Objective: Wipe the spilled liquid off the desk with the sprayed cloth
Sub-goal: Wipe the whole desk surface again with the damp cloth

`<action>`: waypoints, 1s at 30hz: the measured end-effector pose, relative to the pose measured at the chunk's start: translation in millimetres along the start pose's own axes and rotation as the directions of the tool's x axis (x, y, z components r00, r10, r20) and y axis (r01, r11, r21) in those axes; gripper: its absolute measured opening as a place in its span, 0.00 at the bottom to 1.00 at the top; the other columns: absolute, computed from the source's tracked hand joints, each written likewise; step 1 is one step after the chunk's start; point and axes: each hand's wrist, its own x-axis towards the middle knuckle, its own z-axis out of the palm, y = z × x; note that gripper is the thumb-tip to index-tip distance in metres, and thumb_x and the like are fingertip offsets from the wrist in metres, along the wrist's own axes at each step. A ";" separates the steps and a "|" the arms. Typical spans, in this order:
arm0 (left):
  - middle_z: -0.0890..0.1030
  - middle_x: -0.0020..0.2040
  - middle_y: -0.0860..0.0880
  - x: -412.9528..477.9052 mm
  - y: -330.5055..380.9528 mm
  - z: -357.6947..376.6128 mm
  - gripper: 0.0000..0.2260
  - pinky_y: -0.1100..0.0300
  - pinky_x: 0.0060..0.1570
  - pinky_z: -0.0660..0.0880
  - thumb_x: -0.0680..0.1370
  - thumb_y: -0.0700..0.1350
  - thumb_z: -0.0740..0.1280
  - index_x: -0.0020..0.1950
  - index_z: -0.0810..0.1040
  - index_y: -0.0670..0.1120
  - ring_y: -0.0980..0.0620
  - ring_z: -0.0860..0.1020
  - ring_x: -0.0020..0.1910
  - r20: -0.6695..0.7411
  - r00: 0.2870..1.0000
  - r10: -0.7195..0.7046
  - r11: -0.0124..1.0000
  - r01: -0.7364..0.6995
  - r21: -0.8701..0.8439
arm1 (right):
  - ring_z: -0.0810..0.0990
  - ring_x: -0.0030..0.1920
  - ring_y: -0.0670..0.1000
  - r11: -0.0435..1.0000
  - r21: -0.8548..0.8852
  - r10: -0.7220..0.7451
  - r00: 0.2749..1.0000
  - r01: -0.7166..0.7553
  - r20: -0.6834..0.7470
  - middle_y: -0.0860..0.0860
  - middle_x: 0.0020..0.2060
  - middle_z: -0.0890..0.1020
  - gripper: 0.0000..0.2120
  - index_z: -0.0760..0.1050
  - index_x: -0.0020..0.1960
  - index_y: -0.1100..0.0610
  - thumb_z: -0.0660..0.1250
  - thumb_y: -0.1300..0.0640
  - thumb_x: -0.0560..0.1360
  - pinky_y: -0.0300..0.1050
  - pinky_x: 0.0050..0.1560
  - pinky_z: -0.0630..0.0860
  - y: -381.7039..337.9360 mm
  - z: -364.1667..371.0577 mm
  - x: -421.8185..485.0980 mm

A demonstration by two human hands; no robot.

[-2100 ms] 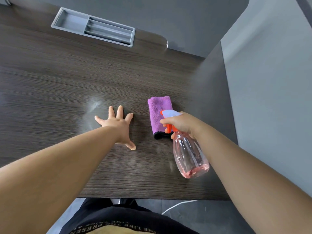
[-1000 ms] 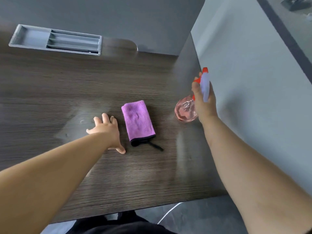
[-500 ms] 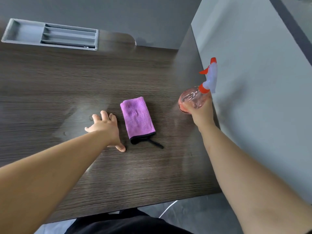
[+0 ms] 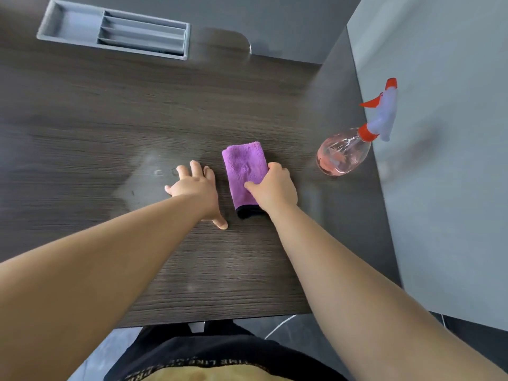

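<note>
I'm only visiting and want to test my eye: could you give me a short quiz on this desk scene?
1. True or false: the right hand grips the cloth.
2. Where is the bottle? A: lying on the cloth. B: on the desk, right of the cloth. C: in the tray.
3. Fill in: the left hand lies flat on the ____.
Key: 1 true; 2 B; 3 desk.

Right hand (image 4: pixel 275 188) has let go of the spray bottle (image 4: pixel 342 152), now standing on the surface (image 4: pixel 110 119), and grips the cloth (image 4: pixel 242 166).
</note>
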 end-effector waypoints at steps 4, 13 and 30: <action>0.51 0.72 0.45 -0.7 -0.2 -1.2 0.59 0.42 0.61 0.70 0.56 0.66 0.76 0.75 0.48 0.46 0.40 0.52 0.71 -0.006 1.000 0.009 1.000 -0.009 -0.008 | 0.77 0.47 0.54 0.996 0.009 0.085 0.989 -0.086 0.124 0.52 0.48 0.76 0.21 0.69 0.58 0.60 0.72 0.52 0.71 0.45 0.41 0.69 -13.1 -4.3 6.7; 0.51 0.72 0.45 -3.2 -2.9 -0.5 0.58 0.44 0.61 0.71 0.57 0.67 0.75 0.75 0.48 0.46 0.40 0.53 0.71 -0.023 1.000 0.018 1.000 -0.018 -0.003 | 0.73 0.47 0.53 0.967 0.036 -0.240 0.953 0.251 -0.184 0.51 0.49 0.75 0.16 0.70 0.58 0.61 0.68 0.62 0.72 0.46 0.43 0.68 4.7 -46.3 -9.2; 0.54 0.71 0.45 -3.5 -6.7 1.4 0.58 0.46 0.59 0.74 0.56 0.69 0.74 0.75 0.50 0.45 0.41 0.55 0.70 -0.061 0.996 0.058 0.998 -0.058 0.003 | 0.34 0.75 0.57 0.595 -0.539 -0.547 0.792 0.595 0.271 0.56 0.77 0.39 0.37 0.41 0.77 0.60 0.53 0.41 0.80 0.55 0.74 0.38 38.4 19.4 -21.7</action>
